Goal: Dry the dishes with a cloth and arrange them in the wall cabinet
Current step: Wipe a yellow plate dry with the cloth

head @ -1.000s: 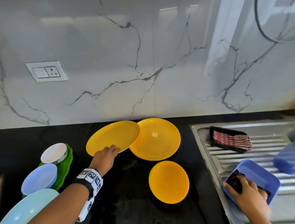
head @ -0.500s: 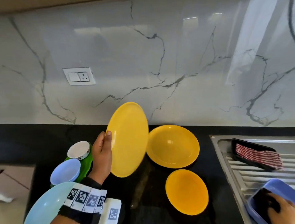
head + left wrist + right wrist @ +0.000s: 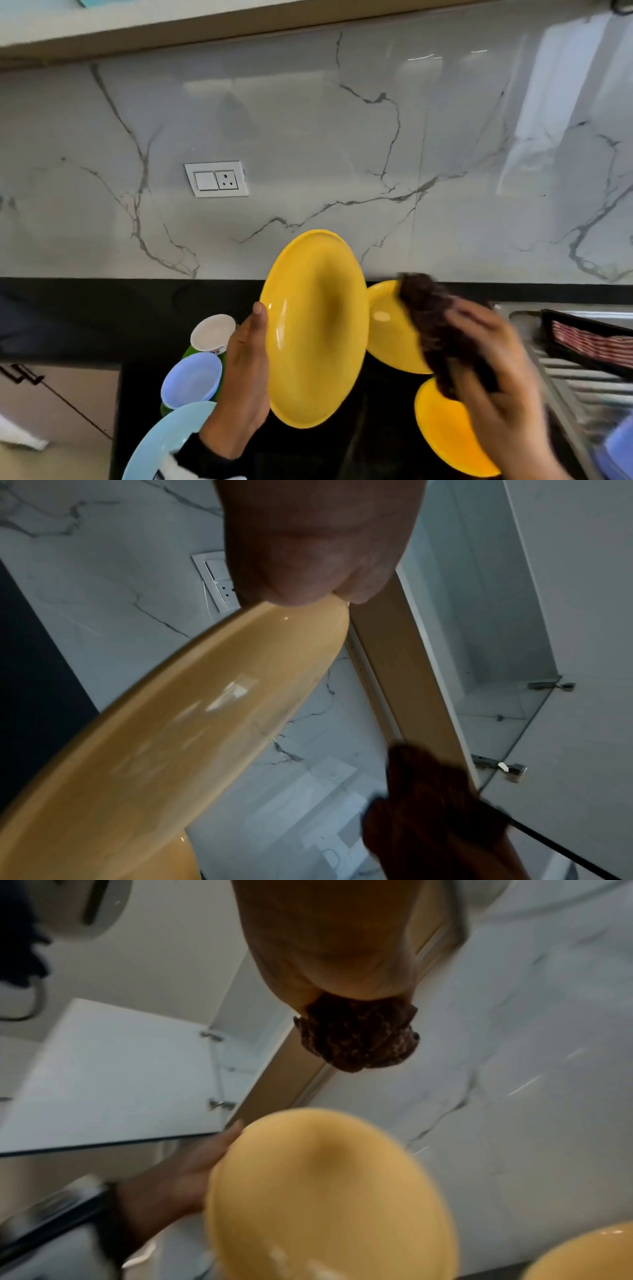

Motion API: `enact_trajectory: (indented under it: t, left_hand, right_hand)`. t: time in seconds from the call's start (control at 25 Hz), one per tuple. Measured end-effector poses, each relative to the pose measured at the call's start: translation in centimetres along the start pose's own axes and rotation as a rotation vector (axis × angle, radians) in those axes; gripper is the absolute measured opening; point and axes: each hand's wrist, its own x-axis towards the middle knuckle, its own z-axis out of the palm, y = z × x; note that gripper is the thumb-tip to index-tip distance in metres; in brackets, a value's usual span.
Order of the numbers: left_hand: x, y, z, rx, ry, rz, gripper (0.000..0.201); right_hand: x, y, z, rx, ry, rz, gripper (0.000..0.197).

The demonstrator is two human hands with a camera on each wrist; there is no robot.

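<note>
Marble-veined wall (image 3: 342, 154) seen behind black table (image 3: 68, 315), wall cabinet edge (image 3: 137, 31) cut off at top. Three yellow plates counted: one plate (image 3: 315, 329) held upright above table, rim pinched by left hand (image 3: 245, 373) (thumb on front face); two (image 3: 390, 329) (image 3: 445, 435) lying flat, partly hidden. Dark cloth (image 3: 435, 332) gripped in right hand (image 3: 493, 383), blurred, just beside held plate, contact not discernible. Three bowls (image 3: 191, 380) at left, pale blue dish (image 3: 161, 445) cut off.
</note>
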Motion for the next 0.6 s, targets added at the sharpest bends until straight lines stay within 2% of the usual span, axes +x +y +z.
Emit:
enact_trajectory:
  t: [0.08,0.16,0.24,0.28,0.32,0.36,0.44,0.52,0.6]
  left_hand:
    - [-0.6,0.5,-0.3,0.010,-0.074,0.001,0.055]
    - [-1.1,1.1,-1.0,-0.071,-0.193,-0.072,0.066]
    - [-1.6,1.7,-1.7,-0.230,-0.334,-0.221,0.085]
    - [-1.7,2.1,-2.1,-0.274,-0.383,-0.250,0.095]
    - [-1.5,2.1,-2.7,-0.277,-0.376,-0.232,0.101]
    - [-1.2,1.9,-3.3,-0.214,-0.350,-0.133,0.103]
    - [-0.6,1.4,-3.9,0.032,-0.256,0.131,0.085]
    - [-0.8,1.7,-3.6,0.164,-0.211,0.250,0.064]
    - [-1.3,1.9,-3.6,0.255,-0.174,0.312,0.064]
  right_hand:
    - [0.2,-3.8,6.6,0.062,-0.160,-0.210,0.033]
    - [-1.0,-4.5,11.1,-0.106,-0.277,-0.333,0.035]
    - [-1.7,-4.2,13.4,-0.169,-0.311,-0.394,0.038]
    - [-1.7,-4.4,14.3,-0.162,-0.326,-0.415,0.037]
    - [-1.5,-4.9,15.0,-0.160,-0.307,-0.450,0.039]
    - [-1.1,-5.2,15.5,-0.153,-0.267,-0.462,0.043]
    - [0.4,-5.2,16.0,-0.137,-0.166,-0.436,0.046]
    - [2.2,-4.9,16.0,-0.093,-0.074,-0.281,0.047]
    - [4.0,-4.0,15.8,-0.041,-0.027,-0.067,0.050]
